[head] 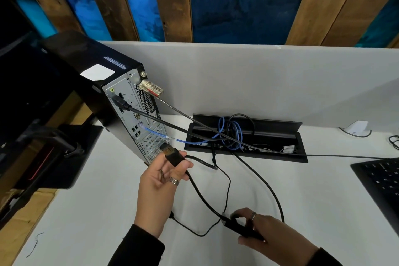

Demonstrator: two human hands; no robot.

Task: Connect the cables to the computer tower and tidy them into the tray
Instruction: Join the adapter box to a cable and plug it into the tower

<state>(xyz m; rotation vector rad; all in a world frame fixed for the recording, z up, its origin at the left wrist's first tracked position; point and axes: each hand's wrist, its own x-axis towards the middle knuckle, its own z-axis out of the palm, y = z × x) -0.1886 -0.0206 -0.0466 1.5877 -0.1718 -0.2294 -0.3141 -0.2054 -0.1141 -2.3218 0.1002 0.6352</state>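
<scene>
So we've got the left hand pinching a black video connector, looks like DisplayPort, right up against the lower back panel of the computer tower at centre-left of the frame, not seated yet as far as we can tell. The right hand down at the bottom right is closed around another black plug on the same run of cable, resting on the white desk. Biggest risk, we reckon: shoving the connector in at an angle or flipped, since it's coming up tilted from below, and that bends pins or just jams. The tower is leaning too, so a hard push could rock it. Also the blue network cable and the lock cable cross right over that spot toward the cable tray at centre frame, and dragging the loose black cable loops could snag them or yank the black plug already plugged in higher up. That tray's already a tangle, so stuffing more in blind may knot it worse.
</scene>
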